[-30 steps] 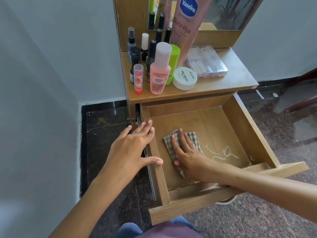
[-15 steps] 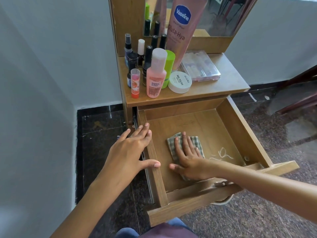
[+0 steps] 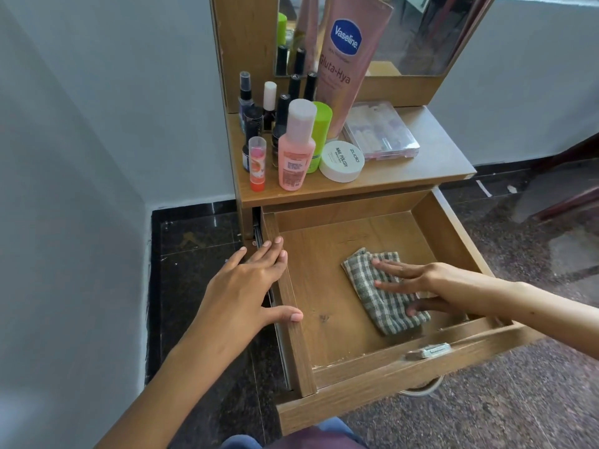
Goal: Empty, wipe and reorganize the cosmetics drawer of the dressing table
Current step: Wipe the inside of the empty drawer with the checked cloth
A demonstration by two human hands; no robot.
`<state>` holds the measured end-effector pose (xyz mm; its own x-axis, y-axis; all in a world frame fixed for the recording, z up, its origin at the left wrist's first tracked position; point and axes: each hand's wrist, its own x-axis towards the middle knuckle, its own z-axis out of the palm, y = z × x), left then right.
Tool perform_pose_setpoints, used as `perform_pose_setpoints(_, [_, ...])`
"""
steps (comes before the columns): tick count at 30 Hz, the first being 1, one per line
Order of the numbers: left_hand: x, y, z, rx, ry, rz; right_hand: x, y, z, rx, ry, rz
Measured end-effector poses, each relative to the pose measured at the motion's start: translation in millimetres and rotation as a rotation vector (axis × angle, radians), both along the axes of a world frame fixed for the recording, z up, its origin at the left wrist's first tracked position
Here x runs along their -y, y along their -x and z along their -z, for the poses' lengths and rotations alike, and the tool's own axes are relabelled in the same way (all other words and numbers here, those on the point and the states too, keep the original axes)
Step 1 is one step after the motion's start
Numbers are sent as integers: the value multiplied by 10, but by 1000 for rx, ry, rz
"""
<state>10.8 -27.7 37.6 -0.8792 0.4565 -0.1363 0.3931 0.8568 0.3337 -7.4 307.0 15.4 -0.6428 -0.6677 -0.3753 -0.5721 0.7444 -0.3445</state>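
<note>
The wooden drawer (image 3: 453,234) of the dressing table is pulled out, with only a checked green-and-white cloth (image 3: 372,290) inside. My right hand (image 3: 418,283) lies flat on the cloth with straight fingers, pressing it against the drawer bottom right of centre. My left hand (image 3: 246,290) rests on the drawer's left wall, fingers stretched along the outside and thumb over the top edge. Cosmetics stand on the tabletop: a pink bottle (image 3: 296,147), a white nail-polish-remover jar (image 3: 342,161), a green tube (image 3: 321,134), a lip balm (image 3: 257,163), a tall Vaseline tube (image 3: 348,59).
A clear plastic case (image 3: 381,131) lies on the tabletop (image 3: 434,150) right of the jar, and several small dark bottles (image 3: 256,108) stand at the back left. A mirror (image 3: 421,34) rises behind. A grey wall (image 3: 81,157) is close on the left; dark stone floor (image 3: 518,400) surrounds the table.
My right hand has slid the cloth rightward across the drawer bottom, over where pale string-like bits lay. My left hand stays on the drawer's left wall.
</note>
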Motion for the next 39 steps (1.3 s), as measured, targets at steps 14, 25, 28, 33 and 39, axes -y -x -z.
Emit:
perform_pose_setpoints(14, [-14,-9,-20,2,-62,-28,141,-68,62,-53,13,-110])
perform_pose_setpoints(25, [-13,9,-19,-6,-67,-19,320,-4,-12,-215,-173,-192])
perform_pose_setpoints(28, [-19,-14,-27,-12,-97,-31,270,-20,-18,-184,-160,-147])
perform_pose_setpoints(33, [7,-13,-8,-18,-124,-22,27,-1,-215,-126,-339,66])
perform_pose_setpoints(39, [29,14,32,-33,-86,19,605,-210,-192,298,-280,752])
